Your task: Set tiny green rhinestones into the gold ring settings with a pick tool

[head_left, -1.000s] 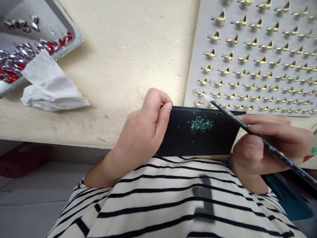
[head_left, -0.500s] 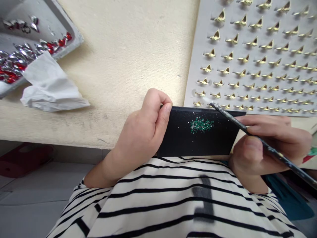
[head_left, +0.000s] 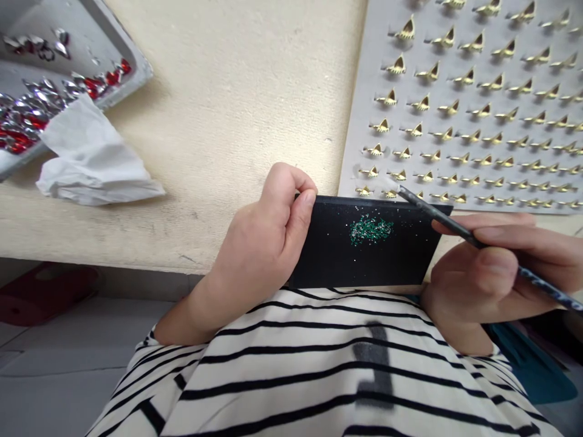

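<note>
Many green stones (head_left: pixel 371 230) on black tray (head_left: pixel 359 270)

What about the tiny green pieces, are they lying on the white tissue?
No, the tiny green pieces lie in a patch on the black board, whose left end the left hand grips.

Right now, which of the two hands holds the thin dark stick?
The right hand: the thin dark stick slants through its grip. The left hand instead holds the black board, bearing green bits, at its left end.
</note>
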`<state>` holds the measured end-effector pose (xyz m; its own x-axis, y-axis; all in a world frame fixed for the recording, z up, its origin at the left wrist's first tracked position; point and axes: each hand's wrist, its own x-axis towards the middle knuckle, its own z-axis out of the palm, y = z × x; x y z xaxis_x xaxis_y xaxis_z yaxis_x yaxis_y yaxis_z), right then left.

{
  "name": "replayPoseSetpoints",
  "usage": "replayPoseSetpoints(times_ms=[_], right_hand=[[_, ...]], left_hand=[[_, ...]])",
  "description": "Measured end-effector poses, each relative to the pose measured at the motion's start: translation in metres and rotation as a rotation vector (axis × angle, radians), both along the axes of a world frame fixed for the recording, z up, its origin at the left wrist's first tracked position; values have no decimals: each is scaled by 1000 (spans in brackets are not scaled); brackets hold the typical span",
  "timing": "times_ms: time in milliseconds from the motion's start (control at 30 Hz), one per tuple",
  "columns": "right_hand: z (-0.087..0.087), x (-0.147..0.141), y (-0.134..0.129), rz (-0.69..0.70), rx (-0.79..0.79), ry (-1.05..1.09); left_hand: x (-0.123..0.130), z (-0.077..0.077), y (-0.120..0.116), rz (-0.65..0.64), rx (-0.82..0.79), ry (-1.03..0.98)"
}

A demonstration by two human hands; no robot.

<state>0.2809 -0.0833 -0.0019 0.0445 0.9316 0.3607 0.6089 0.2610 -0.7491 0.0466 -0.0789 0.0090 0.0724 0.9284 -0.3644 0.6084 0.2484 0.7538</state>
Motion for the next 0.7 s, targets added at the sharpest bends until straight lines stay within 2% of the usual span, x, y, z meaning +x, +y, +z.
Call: replayPoseSetpoints(times_ms=[133, 267, 433, 700], right_hand=[[-11, -14, 4, -104, 161, 19], [-13, -17, 5, -101, 124, -11], [-13, -18, 5, -151, 167, 10], [-13, -20, 4, -161, 153, 7]], left_hand=[[-1, 0, 0, -6, 4, -2], [-2, -1, 1, -16, 1, -13], [-2, -1, 1, -12, -4, -14], [0, -2, -1, -2, 19, 6]])
